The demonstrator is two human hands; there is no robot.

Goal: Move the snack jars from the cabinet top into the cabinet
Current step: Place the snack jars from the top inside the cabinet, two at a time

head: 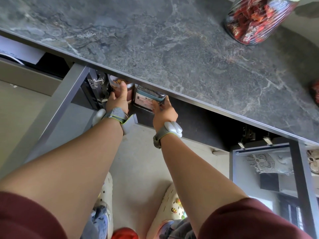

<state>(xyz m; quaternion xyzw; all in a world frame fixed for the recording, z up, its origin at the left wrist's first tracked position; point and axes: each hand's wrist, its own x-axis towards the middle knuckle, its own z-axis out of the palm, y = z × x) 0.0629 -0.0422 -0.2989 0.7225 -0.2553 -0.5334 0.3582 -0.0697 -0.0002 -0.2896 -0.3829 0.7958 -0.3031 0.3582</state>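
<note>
Both my hands reach into the open cabinet under the grey stone cabinet top (155, 40). My left hand (117, 99) grips a clear round jar (114, 83) with orange and pink contents at the cabinet's left side. My right hand (163, 111) holds a square clear jar (146, 97) with a teal band and a pink label, just right of the first. The stone edge hides the upper parts of both jars. One clear jar of red-wrapped snacks (255, 19) stands on the top at the far right.
The left cabinet door (57, 107) stands open with its hinge beside my left hand. A glass-fronted door (264, 169) hangs open at the right. Something red (315, 92) peeks in at the right edge of the top. My feet in white clogs stand on the floor below.
</note>
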